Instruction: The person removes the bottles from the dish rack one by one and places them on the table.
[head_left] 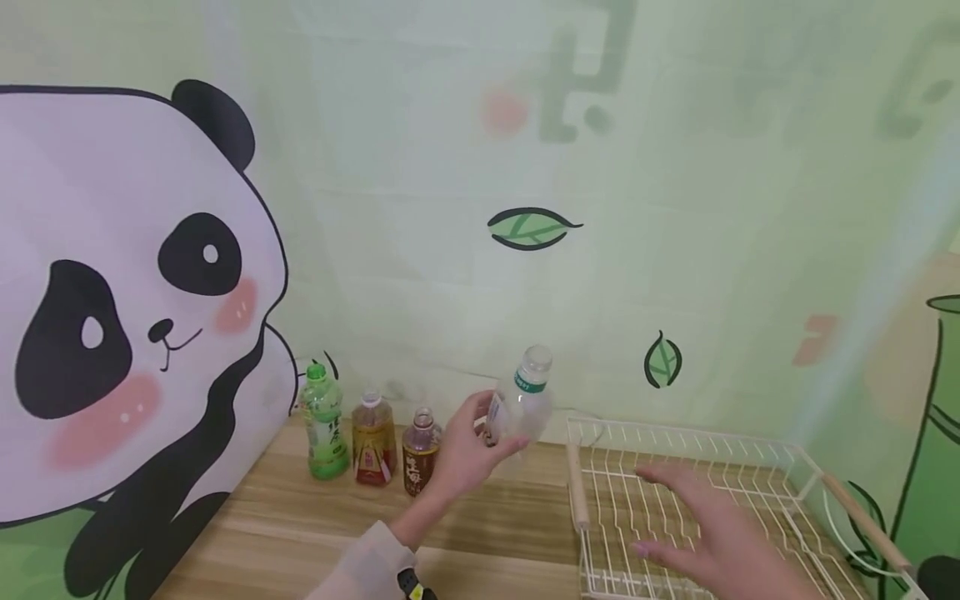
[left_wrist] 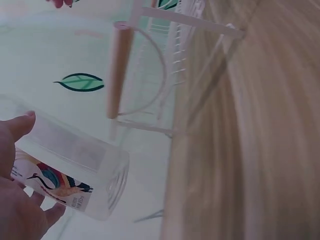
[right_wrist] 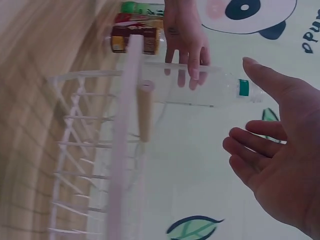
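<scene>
A clear, uncapped plastic bottle with a green neck ring is held above the table by my left hand, its fingers and thumb wrapped about the body. In the left wrist view the bottle shows a label with a colourful bird, and its base hangs free of the tabletop. My right hand is over the white wire rack, thumb and fingers spread with nothing between them. In the right wrist view the right hand is near the bottle's neck, apart from it.
Left of my left hand stand a green bottle, an amber bottle with a red label and a dark-labelled brown bottle. The rack has a wooden handle on its left side. A panda-printed cloth hangs behind the wooden table.
</scene>
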